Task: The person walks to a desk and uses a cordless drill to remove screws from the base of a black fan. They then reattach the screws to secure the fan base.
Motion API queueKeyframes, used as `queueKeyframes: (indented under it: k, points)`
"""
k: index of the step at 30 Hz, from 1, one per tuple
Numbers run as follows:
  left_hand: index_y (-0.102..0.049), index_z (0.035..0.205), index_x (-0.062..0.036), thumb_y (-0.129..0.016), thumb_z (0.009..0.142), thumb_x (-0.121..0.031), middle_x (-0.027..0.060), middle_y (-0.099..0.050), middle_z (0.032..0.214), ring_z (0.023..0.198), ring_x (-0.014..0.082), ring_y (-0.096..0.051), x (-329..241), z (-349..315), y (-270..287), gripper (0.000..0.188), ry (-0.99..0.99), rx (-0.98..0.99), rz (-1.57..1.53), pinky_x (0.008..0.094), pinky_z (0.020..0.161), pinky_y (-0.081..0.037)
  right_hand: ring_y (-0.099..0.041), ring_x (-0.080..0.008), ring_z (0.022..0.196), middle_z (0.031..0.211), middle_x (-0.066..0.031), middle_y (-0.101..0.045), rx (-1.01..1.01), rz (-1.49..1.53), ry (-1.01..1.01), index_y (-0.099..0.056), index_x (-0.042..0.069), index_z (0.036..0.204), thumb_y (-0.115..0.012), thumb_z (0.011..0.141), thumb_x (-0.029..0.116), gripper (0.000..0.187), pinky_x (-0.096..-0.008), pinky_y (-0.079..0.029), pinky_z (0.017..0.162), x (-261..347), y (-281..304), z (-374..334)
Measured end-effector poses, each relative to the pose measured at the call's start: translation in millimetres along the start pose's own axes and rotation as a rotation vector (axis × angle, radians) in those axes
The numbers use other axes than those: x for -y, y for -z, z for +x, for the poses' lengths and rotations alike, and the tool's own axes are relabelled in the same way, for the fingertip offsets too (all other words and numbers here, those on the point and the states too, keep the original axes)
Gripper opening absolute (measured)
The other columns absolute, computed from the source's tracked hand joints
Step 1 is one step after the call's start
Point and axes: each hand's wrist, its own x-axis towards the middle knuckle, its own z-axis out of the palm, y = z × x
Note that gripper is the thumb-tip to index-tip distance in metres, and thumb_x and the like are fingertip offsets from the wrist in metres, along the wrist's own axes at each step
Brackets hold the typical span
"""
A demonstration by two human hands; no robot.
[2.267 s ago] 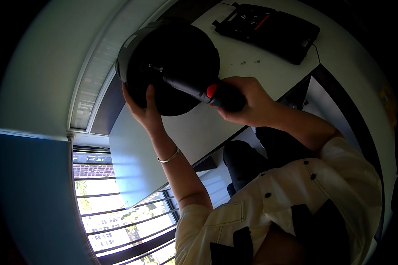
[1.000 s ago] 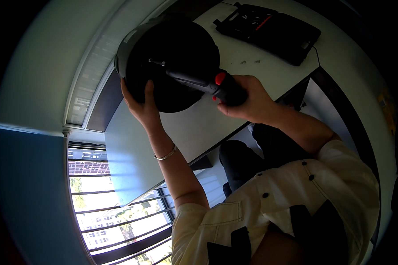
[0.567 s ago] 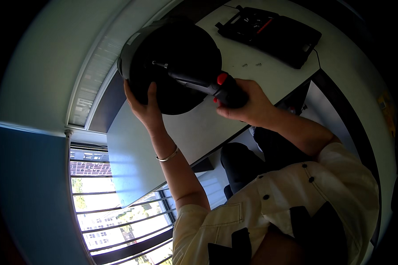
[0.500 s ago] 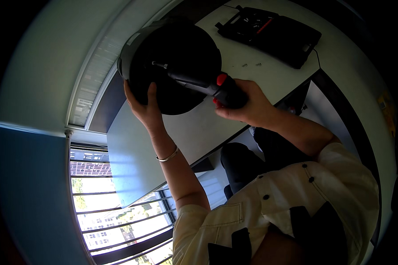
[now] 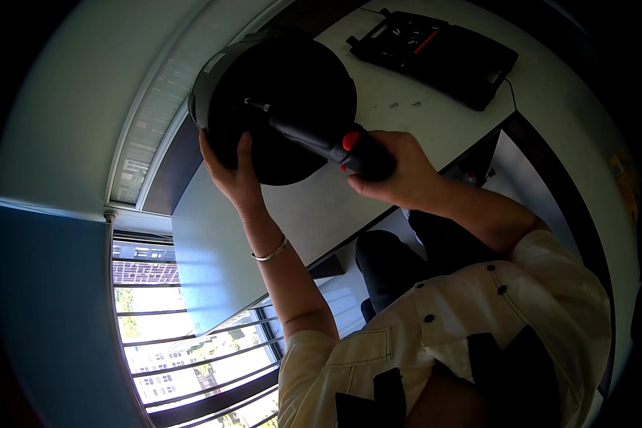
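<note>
My right hand is wrapped round the handle of a black cordless screwdriver with red parts. Its long metal bit points left, over the dark flat face of a big rounded black appliance. Whether the tip sits in a screw is too dark to make out. On the appliance's near left edge, my left hand grips it, thumb on the flat face and fingers round the side. The appliance's exact kind cannot be told.
An opened black tool case with bits lies at the far right of the pale table. Two small screws lie between the case and the appliance. A wall with a pale ledge borders the left, above a barred window.
The screwdriver's handle has turned a little and shifted slightly left, with my right hand following. Its bit stays at the same spot. My left hand and the appliance have hardly moved.
</note>
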Motion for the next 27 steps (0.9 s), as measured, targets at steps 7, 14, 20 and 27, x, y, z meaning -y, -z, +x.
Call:
queueKeyframes:
  k: [7,14,20,27]
  points:
    - [-0.037,0.133,-0.0017,-0.072,0.076,-0.030,0.0209,-0.045,0.124,0.115,0.0332,-0.046,-3.8,-0.1,-2.3,0.073,-0.005,0.003,0.003,0.0407,0.096,-0.039,-0.057,-0.0147,0.062,0.069,-0.0062,-0.059,0.003,0.041,-0.020,-0.060,0.002,0.090,-0.069,0.068,0.011,0.026,-0.0290,-0.047,0.059,-4.7,1.4,-0.3]
    - [-0.036,0.134,-0.0022,-0.072,0.075,-0.029,0.0207,-0.044,0.125,0.116,0.0336,-0.045,1.0,-0.8,-0.1,0.074,0.003,-0.004,-0.002,0.0410,0.096,-0.040,-0.057,-0.0121,0.064,0.071,-0.0054,-0.060,0.003,-0.084,0.063,-0.061,0.003,0.088,-0.071,0.065,0.010,0.026,-0.0268,-0.046,0.061,1.3,5.1,1.1]
    - [-0.036,0.134,-0.0024,-0.072,0.075,-0.029,0.0207,-0.043,0.127,0.117,0.0340,-0.044,-0.8,-1.2,-0.9,0.074,0.013,-0.003,-0.010,0.0417,0.097,-0.038,-0.057,-0.0161,0.061,0.068,-0.0076,-0.060,-0.009,-0.041,0.021,-0.062,0.002,0.087,-0.069,0.066,0.013,0.025,-0.0295,-0.047,0.059,-5.4,3.1,1.6]
    - [-0.035,0.135,-0.0027,-0.073,0.075,-0.032,0.0219,-0.041,0.129,0.119,0.0353,-0.042,0.7,0.3,-2.9,0.076,-0.026,-0.010,0.077,0.0430,0.097,-0.038,-0.055,-0.0106,0.063,0.070,-0.0026,-0.058,0.013,0.148,0.023,-0.062,0.003,0.085,-0.070,0.068,0.009,0.020,-0.0245,-0.044,0.059,-9.9,7.8,2.8]
